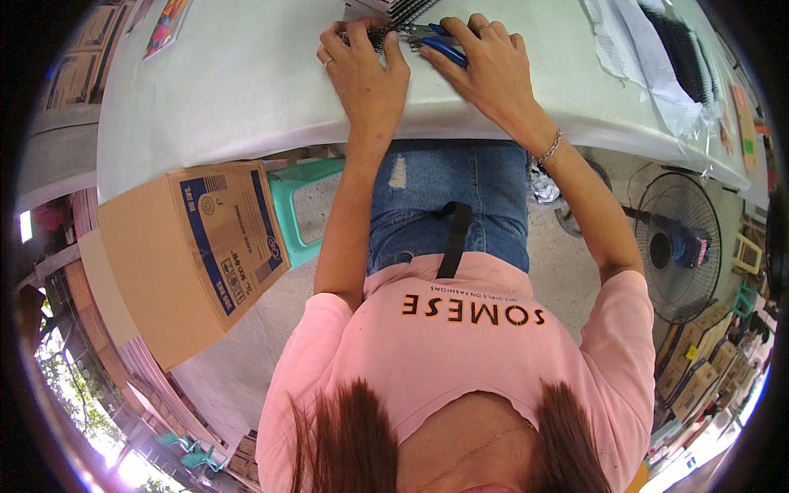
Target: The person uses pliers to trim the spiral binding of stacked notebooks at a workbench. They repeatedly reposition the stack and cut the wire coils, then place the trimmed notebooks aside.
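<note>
Blue handles, there they are in the right hand (497, 70): a pair of pliers (444, 51), its two grips standing a little apart, with thumb and fingers bent around them. The nose points left, and on that side is the left hand (371, 78), half curled, thumb and fingertips closed on a small dark piece (377, 38) that looks linked or meshed. Pliers and piece sit right beside each other near the far edge of the view; whether the metal tips actually bite on it, I cannot tell. Just beyond, a dark ribbed bundle (413, 10) runs out of sight at the top. All of this is happening over a white-covered table (246, 90), both forearms reaching across its near edge. Out to the right on the cover, white sheeting (633, 45) lies with a black textured strip (680, 49) on it; over on the far left, a bright multicoloured card (167, 29). Look below: blue jeans (448, 189), a pink shirt (468, 353), and a silvery bracelet (551, 148) on the right wrist. Down on the left, a big cardboard box (181, 263) stands against a green stool (289, 218); across on the right, a round caged fan (678, 246), with more cartons (694, 386) stacked behind.
</note>
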The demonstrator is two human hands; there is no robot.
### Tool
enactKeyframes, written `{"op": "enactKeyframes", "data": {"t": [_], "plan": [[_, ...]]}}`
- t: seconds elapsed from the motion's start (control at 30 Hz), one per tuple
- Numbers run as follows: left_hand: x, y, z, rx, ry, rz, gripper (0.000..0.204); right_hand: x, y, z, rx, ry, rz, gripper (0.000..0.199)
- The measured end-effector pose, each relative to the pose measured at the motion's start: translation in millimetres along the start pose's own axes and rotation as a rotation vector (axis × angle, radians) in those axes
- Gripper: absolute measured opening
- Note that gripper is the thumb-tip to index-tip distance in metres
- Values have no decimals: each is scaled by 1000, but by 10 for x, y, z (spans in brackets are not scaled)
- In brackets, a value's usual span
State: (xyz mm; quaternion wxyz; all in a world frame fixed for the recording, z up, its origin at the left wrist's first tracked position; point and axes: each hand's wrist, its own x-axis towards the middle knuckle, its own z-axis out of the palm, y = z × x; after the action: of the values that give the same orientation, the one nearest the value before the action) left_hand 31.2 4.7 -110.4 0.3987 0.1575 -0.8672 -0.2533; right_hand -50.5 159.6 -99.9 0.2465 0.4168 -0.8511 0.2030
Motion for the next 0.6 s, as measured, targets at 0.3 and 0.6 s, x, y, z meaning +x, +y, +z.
{"op": "enactKeyframes", "data": {"t": [0.3,0.6], "plan": [[1,-15,6,15,-10,-5,31,70,-42,-12,18,-37,-10,39],[0,1,-16,20,-43,-37,32,124,-76,-191,-16,-185,50,38]]}}
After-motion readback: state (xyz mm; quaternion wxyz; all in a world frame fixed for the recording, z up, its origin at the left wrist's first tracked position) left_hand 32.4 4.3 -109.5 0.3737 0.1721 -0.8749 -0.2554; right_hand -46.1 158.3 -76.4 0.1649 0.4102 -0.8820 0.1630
